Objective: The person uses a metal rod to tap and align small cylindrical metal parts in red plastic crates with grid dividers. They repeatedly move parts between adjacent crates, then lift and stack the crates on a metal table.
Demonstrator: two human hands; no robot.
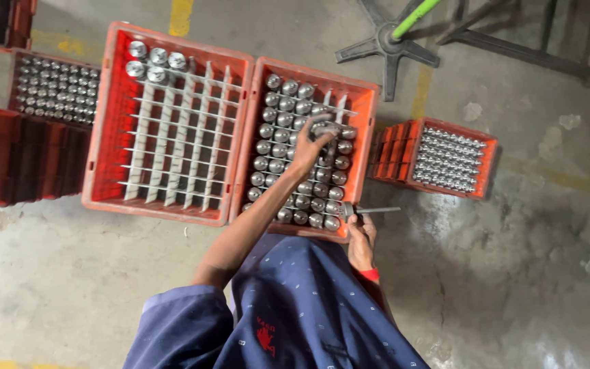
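Dark blue work shirt [295,321] w/ small pale specks fills the bottom edge, nearest the lens. Right hand [361,239], red cuff at wrist, is clenched on a slim metal rod tool [371,210] that juts out level, just beside the crate's near rim. Left hand [308,147] reaches further in, fingers closed around a shiny metal cylinder [324,128] raised a bit above its neighbours. Middle crate [367,130] is orange plastic w/ white grid dividers, nearly full of round-topped steel cylinders, smooth & glossy. Left crate [104,116], same kind, touches it side to side; mostly bare slots, a few cylinders at far corner. Smaller orange tray [489,164] of tiny steel pcs sits to the right, apart. Floor [69,273] is rough, stained grey concrete w/ faded yellow lines. Black star-shaped base [387,44] w/ green pole lies beyond.
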